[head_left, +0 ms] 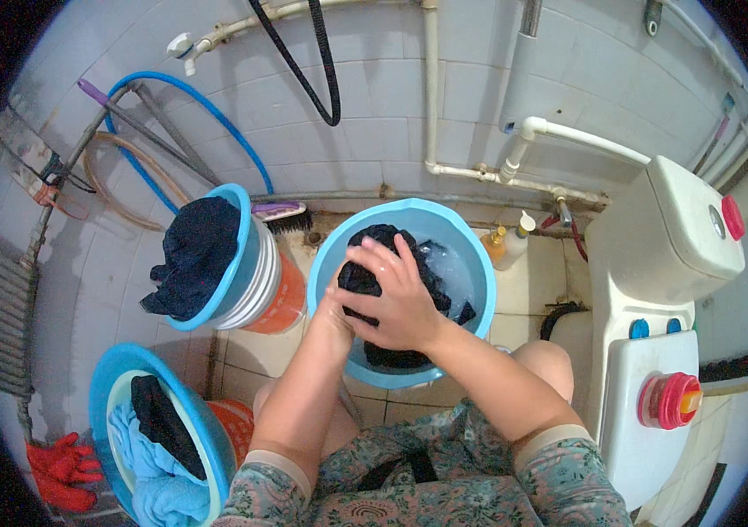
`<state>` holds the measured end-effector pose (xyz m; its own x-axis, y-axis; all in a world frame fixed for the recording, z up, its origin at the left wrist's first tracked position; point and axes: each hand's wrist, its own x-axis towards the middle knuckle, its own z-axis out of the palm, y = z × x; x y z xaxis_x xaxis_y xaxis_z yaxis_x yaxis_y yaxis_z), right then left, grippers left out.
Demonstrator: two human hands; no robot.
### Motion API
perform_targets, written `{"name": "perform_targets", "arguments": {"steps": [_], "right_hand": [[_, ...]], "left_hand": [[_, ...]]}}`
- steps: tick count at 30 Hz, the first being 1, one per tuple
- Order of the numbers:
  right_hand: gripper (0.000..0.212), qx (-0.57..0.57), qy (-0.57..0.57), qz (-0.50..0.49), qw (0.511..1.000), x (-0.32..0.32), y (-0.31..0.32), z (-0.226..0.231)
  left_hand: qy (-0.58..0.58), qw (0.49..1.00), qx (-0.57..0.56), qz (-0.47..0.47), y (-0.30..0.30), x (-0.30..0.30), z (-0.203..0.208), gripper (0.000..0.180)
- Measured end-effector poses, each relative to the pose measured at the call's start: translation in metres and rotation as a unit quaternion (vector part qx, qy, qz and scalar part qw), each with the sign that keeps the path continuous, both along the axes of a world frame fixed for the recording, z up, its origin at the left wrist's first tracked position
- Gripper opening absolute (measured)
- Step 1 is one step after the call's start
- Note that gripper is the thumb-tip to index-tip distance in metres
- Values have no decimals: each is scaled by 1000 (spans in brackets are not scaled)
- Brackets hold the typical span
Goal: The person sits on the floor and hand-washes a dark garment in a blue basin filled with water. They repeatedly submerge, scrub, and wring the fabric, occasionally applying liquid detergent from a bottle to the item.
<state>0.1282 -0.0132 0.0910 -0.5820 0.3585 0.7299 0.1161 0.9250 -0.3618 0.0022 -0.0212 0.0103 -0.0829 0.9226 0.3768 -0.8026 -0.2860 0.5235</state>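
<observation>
A light-blue basin [470,237] in front of me holds cloudy, sudsy water and a bunched black garment [380,235]. Both my hands are over the basin, against the garment. My right hand [402,299] lies across it with its fingers stretched out and spread, the tips pointing up and left. My left hand [337,306] meets it at the garment's left side; its fingers are mostly hidden behind the right hand and the cloth. Some of the dark fabric shows between the hands, and more lies in the water below.
At left, a blue basin [242,204] of dark clothes sits on an orange-and-white bucket [279,285]. Nearer, another blue basin [103,386] holds light-blue and black cloth, beside red gloves [65,474]. A brush [281,213] and pump bottles [514,244] stand by the wall; a toilet [646,378] is at right.
</observation>
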Motion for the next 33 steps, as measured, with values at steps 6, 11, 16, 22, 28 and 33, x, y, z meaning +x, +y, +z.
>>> {"name": "perform_targets", "arguments": {"steps": [6, 11, 16, 22, 28, 33], "right_hand": [[26, -40, 47, -26, 998, -1, 19, 0], [21, -168, 109, -98, 975, -15, 31, -30], [27, -446, 126, -53, 884, -7, 59, -36], [62, -590, 22, 181, 786, 28, 79, -36], [58, -559, -190, 150, 793, 40, 74, -62], [34, -662, -25, 43, 748, 52, 95, -88]], "left_hand": [[-74, 959, -270, 36, -8, 35, 43, 31], [-39, 953, -299, 27, -2, 29, 33, 32], [74, 945, -320, 15, -8, 29, 47, 40], [48, 873, -486, 21, -6, 2, 90, 47], [-33, 912, -406, 56, -15, -22, 96, 44], [-23, 935, -344, 79, -20, -40, 107, 40]]}}
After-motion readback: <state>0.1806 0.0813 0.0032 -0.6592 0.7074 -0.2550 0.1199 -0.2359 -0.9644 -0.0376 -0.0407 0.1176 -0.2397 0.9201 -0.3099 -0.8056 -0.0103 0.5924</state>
